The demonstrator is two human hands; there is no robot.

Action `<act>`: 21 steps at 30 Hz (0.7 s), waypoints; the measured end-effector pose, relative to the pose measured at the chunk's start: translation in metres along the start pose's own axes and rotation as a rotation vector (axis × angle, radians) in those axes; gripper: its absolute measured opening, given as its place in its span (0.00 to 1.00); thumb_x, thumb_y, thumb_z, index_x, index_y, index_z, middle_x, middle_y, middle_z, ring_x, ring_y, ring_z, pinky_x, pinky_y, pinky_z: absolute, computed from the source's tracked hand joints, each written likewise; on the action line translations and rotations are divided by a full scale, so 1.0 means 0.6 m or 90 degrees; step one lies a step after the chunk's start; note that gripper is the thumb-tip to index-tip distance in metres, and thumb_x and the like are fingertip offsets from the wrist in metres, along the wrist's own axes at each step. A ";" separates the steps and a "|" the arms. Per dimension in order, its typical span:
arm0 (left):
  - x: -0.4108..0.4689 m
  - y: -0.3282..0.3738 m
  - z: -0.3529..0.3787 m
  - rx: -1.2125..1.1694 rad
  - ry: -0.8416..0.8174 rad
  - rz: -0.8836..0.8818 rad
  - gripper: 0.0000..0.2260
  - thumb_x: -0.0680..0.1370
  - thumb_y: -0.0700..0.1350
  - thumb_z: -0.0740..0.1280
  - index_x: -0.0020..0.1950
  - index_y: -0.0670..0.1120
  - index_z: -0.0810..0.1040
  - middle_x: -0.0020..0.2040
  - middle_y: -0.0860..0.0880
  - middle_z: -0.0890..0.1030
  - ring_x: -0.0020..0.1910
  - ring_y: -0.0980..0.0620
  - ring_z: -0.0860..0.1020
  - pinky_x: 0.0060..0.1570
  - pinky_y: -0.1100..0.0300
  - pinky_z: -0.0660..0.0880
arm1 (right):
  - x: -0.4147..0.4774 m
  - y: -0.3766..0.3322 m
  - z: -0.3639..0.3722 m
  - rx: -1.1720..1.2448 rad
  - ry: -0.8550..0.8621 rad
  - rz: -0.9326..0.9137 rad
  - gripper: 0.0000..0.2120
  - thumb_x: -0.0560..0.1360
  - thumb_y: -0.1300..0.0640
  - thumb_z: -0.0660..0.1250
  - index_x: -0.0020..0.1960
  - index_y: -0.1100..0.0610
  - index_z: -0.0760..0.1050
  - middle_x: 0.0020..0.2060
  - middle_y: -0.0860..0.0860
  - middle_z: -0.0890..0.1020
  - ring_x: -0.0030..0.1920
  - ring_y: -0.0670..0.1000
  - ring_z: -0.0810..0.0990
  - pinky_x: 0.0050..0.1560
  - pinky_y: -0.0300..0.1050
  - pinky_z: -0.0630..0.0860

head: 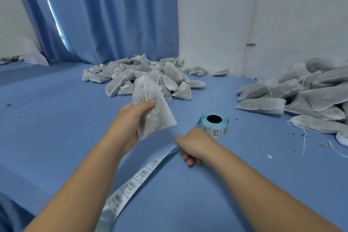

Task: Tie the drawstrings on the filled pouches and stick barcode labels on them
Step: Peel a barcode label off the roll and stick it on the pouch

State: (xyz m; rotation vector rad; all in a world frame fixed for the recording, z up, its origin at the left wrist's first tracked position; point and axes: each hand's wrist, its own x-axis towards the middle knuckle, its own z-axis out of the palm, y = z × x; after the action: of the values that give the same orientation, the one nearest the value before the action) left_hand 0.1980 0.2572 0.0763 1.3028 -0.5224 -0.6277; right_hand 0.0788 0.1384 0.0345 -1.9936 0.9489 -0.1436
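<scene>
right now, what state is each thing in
held pouch: filled, lifted off the table, no label showing
left hand: grips the held pouch
right hand: pinches the label strip
label strip: unrolled, trailing along the table
label roll: lying flat, core hole up
far pile: several pouches carry labels
right pile: no labels showing, strings loose

left hands: raised, gripping pouch | right hands: low, pinching label strip | 2 forearms extended

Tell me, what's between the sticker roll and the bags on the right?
Only blue tabletop with a few dark specks, seen in the head view. Sticker roll and bags don't touch.
</scene>
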 end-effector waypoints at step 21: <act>0.065 -0.070 0.047 -0.037 -0.212 -0.246 0.07 0.77 0.44 0.68 0.52 0.43 0.80 0.43 0.45 0.83 0.39 0.46 0.83 0.32 0.58 0.77 | 0.105 0.082 -0.149 -0.453 0.218 -0.169 0.13 0.73 0.53 0.70 0.56 0.56 0.76 0.49 0.51 0.70 0.53 0.57 0.75 0.46 0.46 0.70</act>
State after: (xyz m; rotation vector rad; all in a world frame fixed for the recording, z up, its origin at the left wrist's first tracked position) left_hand 0.2020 0.2045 0.0410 1.2593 -0.5206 -1.1862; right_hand 0.0558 0.0202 0.0338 -2.8190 1.0332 -0.3389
